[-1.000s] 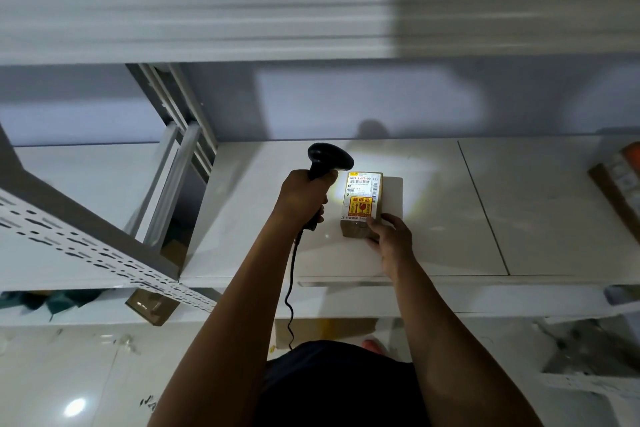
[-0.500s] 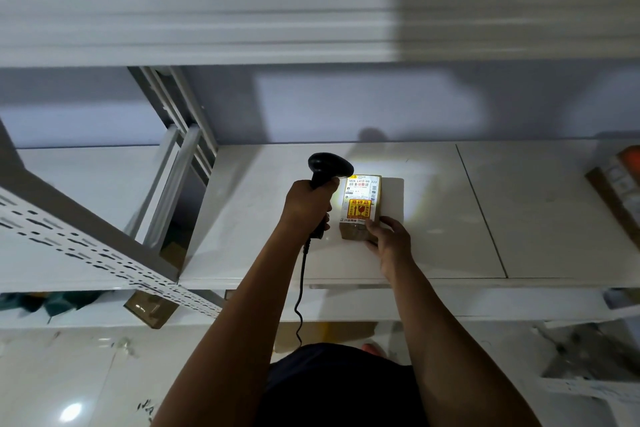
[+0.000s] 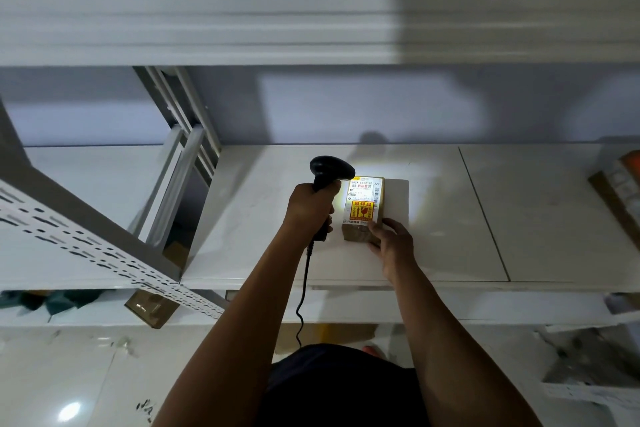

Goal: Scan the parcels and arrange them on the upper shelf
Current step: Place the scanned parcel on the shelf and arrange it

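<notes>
A small brown cardboard parcel (image 3: pixel 363 204) with a white shipping label and a yellow-red sticker lies on the white shelf (image 3: pixel 450 218), near its middle. My left hand (image 3: pixel 310 208) grips the handle of a black corded barcode scanner (image 3: pixel 330 172), whose head points at the label and lights it brightly. My right hand (image 3: pixel 391 241) holds the parcel's near right corner, fingers curled over its edge. The scanner's cable hangs down past the shelf's front edge.
Another cardboard parcel (image 3: pixel 620 191) sits at the shelf's far right edge. A grey perforated upright (image 3: pixel 90 246) slants across the left. A shelf board (image 3: pixel 242 10) spans overhead. A brown box (image 3: pixel 152 308) lies lower left, above the tiled floor (image 3: pixel 69 385).
The parcel, the scanner and both hands stay almost still; the view has shifted slightly.
</notes>
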The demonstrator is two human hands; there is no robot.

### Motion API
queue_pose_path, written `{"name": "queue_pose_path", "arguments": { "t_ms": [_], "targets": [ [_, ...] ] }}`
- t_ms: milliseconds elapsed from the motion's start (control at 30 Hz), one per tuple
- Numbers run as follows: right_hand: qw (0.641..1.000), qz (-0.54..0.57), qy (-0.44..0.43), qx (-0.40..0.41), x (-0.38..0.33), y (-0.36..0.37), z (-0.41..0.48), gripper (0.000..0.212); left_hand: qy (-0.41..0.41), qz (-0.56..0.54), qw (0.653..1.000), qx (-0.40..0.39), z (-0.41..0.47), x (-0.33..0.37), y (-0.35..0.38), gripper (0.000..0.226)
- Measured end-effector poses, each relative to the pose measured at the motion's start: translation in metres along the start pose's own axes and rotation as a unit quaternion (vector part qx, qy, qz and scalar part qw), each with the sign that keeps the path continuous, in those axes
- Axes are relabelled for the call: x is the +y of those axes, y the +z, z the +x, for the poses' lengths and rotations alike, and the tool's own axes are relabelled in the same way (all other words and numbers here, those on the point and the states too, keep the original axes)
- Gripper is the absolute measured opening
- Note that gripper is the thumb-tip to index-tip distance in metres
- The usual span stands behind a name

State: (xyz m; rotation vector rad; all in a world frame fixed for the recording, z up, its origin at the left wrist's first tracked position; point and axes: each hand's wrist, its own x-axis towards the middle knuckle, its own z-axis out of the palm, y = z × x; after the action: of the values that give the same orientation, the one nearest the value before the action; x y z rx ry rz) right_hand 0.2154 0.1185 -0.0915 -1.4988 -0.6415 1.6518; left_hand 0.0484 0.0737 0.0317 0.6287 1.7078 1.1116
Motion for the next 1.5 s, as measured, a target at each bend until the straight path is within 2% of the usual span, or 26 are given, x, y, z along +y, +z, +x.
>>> {"name": "queue_pose_path", "arguments": {
  "t_ms": [467,1000,1200,1500],
  "targets": [
    [1.000,0.002,0.013,-0.004,0.001,0.001,0.005,0.043,-0.003,0.004,1.000,-0.015,-0.004,0.014,-0.006,0.031],
    [1.000,0.012,0.003,-0.011,0.004,-0.002,0.006,0.047,0.013,-0.015,0.999,-0.029,-0.014,0.030,-0.010,0.028],
    [1.000,0.013,0.003,-0.008,0.004,-0.001,0.004,0.040,0.010,-0.011,0.999,-0.028,-0.014,0.029,-0.010,0.029],
    [1.000,0.007,-0.003,-0.007,0.003,-0.001,0.001,0.050,0.005,-0.009,0.999,-0.037,-0.015,0.025,-0.012,0.027]
  ]
}}
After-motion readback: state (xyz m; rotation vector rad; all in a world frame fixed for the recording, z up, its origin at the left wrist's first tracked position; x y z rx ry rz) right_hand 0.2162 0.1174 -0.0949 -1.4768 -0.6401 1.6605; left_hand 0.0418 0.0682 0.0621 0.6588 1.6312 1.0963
